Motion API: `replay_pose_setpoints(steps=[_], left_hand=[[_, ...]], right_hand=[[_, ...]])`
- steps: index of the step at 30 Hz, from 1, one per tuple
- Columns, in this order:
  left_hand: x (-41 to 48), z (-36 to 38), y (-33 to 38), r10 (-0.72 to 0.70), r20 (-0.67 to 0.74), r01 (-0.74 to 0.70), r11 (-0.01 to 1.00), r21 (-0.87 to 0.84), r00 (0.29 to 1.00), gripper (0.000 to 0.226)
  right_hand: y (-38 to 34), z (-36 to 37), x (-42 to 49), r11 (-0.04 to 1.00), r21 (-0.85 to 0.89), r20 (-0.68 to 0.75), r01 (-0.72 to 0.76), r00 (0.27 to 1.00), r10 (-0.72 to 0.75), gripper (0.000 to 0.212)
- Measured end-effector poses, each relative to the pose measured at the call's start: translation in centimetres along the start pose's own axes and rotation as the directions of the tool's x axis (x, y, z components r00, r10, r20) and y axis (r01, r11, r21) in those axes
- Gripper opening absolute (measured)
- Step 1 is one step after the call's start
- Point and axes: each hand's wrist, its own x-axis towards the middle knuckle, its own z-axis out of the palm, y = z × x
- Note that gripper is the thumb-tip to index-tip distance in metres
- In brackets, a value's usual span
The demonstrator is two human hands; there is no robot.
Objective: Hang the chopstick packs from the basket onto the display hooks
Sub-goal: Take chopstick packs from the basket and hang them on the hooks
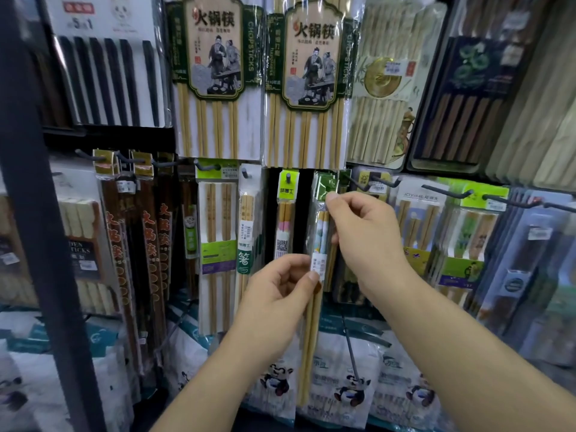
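A narrow clear chopstick pack point(321, 232) with a green header card and a white price sticker is held upright in front of the display wall. My right hand point(364, 235) pinches its upper part just under the green header point(324, 185). My left hand point(280, 291) grips the pack lower down, thumb beside the sticker, with the bamboo sticks hanging below it. A dark display hook point(355, 183) juts out just right of the header; whether the pack hangs on a hook is hidden. The basket is out of view.
Hooks in this row carry other packs: a green-labelled pair point(286, 219), a wider bamboo pack point(216, 232), red-brown packs point(140, 238) at left. Large bamboo packs point(215, 73) hang above. Bagged goods with panda prints point(352, 391) lie below. A black upright post point(37, 213) stands at left.
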Motion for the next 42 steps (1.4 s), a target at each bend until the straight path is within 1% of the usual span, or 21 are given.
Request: replay_pose_setpoints(steps=[8,12,19,23,28,33,36,40,42], left_hand=[[0.3,0.5,0.3,0.002,0.017,-0.004,0.997,0.072,1.000,0.018],[0.4,0.5,0.3,0.008,0.026,-0.011,0.995,0.095,1.000,0.020],[0.7,0.1,0.0,0.033,0.030,-0.037,0.990,0.139,0.999,0.028],[0.6,0.1,-0.1,0.044,0.024,-0.047,0.988,0.147,0.999,0.028],[0.7,0.2,0.1,0.051,0.024,-0.054,0.990,0.131,0.998,0.027],[0.5,0.3,0.0,0.037,0.013,-0.038,0.991,0.125,0.999,0.026],[0.5,0.3,-0.1,0.035,0.006,-0.035,0.993,0.114,0.999,0.028],[0.6,0.4,-0.3,0.029,0.004,-0.029,0.990,0.140,1.000,0.028],[0.7,0.4,-0.3,0.010,-0.006,-0.008,0.979,0.204,1.000,0.025]], right_hand=[[-0.1,0.3,1.2,1.000,0.005,-0.053,-0.014,0.998,0.014,0.040],[0.0,0.7,1.4,1.000,-0.008,-0.074,0.020,0.997,-0.021,0.044],[0.2,0.8,1.7,1.000,-0.015,-0.095,-0.006,0.995,0.004,0.049],[0.1,0.6,1.5,1.000,-0.019,-0.109,-0.022,0.994,0.019,0.048],[-0.3,0.6,1.6,1.000,-0.027,-0.090,0.008,0.996,-0.010,0.044],[-0.4,0.5,1.7,0.999,0.002,-0.036,-0.037,0.999,0.037,0.046],[-0.4,0.4,1.7,0.999,0.007,-0.031,-0.040,0.999,0.040,0.046],[-0.2,0.4,1.7,0.999,-0.041,-0.042,-0.030,0.999,0.028,0.047],[0.1,0.4,1.7,0.997,-0.080,-0.049,-0.007,0.999,0.003,0.048]])
